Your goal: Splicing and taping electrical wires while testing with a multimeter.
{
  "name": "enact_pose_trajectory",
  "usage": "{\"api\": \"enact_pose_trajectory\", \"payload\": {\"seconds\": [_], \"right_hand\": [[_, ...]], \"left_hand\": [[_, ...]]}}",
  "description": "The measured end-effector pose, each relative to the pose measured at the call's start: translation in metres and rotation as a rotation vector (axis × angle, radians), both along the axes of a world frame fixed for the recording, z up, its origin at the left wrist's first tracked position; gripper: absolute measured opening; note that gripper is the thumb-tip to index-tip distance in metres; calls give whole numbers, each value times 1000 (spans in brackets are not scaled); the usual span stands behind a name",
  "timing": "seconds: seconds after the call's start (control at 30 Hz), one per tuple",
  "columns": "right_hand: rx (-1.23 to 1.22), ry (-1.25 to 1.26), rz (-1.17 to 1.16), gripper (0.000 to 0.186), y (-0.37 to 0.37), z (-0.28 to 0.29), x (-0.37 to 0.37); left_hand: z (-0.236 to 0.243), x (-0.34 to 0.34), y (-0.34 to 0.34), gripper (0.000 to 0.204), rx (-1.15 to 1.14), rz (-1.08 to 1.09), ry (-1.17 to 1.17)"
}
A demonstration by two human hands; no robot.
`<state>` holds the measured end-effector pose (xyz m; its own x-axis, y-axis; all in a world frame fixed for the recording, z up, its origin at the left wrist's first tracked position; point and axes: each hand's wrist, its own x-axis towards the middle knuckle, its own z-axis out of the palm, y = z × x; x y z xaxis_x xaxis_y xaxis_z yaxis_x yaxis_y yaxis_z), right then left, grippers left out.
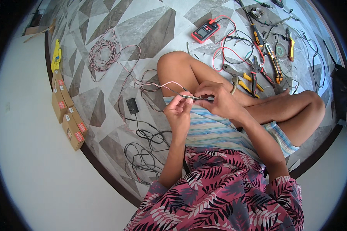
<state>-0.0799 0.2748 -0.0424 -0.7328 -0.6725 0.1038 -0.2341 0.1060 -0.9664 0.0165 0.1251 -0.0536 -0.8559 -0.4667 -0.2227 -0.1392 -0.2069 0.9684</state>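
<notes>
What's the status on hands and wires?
Left hand and right hand both pinching wires. Wires trail off leftward. Multimeter lies apart on floor; nothing visibly blocking hands.

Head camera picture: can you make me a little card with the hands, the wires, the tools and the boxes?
Left hand: pinches thin wires between thumb and fingers
Right hand: also pinches them, farther right
Wire coil: pinkish and white, loose on the floor, upper left
Meter: red and dark, on the floor beyond the knees
Tools: yellow-handled pliers and red-handled pliers, on the floor
Boxes: brown, beside the wall at left
</notes>
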Motion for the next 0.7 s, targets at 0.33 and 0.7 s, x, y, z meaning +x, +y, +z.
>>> {"api": "enact_pose_trajectory", "payload": {"seconds": [0.33,0.7], "right_hand": [[58,64,102,18,6,4,-10],[-39,105,100,18,15,8,-14]], "left_hand": [[97,-18,-44,16,-952,-354,40],[46,-62,-59,46,-129,-1067,-338]]}}
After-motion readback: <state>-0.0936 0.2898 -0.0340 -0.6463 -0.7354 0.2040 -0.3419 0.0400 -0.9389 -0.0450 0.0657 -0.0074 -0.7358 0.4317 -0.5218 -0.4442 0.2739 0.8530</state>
